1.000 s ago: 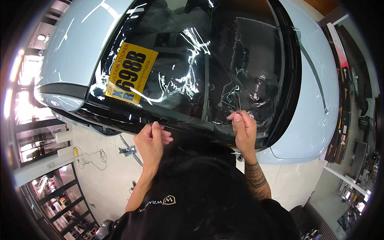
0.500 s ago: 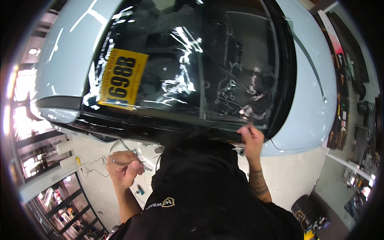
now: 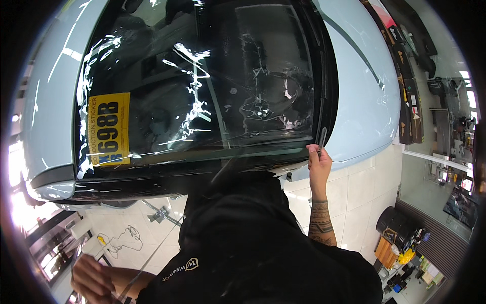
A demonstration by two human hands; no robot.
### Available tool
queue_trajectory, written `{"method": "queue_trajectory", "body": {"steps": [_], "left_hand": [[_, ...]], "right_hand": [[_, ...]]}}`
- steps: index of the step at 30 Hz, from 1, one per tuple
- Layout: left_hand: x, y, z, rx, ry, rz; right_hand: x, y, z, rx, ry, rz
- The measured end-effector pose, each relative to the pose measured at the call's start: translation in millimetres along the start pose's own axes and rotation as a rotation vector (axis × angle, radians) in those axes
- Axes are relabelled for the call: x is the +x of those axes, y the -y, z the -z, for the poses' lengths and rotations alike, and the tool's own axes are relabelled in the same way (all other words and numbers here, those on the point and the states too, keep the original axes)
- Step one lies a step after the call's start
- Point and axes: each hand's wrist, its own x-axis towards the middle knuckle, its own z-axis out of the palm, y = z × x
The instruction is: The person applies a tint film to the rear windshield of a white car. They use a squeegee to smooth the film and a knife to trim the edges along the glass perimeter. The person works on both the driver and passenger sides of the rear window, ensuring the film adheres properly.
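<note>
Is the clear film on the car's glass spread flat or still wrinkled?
Still wrinkled: the clear film shows bright creases and ripples across the dark glass.

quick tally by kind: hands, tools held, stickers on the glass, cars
hands: 2, the right hand up at the corner of the car's glass, the left hand down low
tools held: 1, a slim dark tool in the right hand
yellow stickers: 1
pale blue cars: 1
total: 5
</note>
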Motion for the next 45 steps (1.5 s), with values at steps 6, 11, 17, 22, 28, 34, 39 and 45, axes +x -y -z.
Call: {"method": "queue_trajectory", "body": {"steps": [6, 11, 17, 22, 28, 34, 39, 45], "left_hand": [[-44, -47, -26, 0.069, -0.246, -0.179], [-59, -78, -53, 0.602, -0.864, -0.199], [-140, -191, 0, 1.616, -1.293, 0.805], [-94, -59, 108, 1.465, -1.255, 0.672], [46, 87, 116, 1.608, -0.872, 1.036], [59, 93, 145, 1.551, -0.932, 1.16], [75, 115, 161, 1.573, -0.841, 0.986], [98, 162, 157, 1.778, -0.96, 0.857]], "right_hand": [[19, -10, 6, -0.022, -0.045, 0.052], [37, 5, 29, -0.113, -0.155, -0.019], [44, 13, 32, -0.131, -0.193, -0.065], [49, 11, 12, 0.036, -0.121, -0.01], [44, 2, 14, -0.003, -0.079, 0.027], [31, -3, 28, 0.005, -0.158, -0.007], [34, -20, 29, -0.012, -0.145, -0.019], [36, -12, 27, -0.046, -0.124, 0.039]]}}
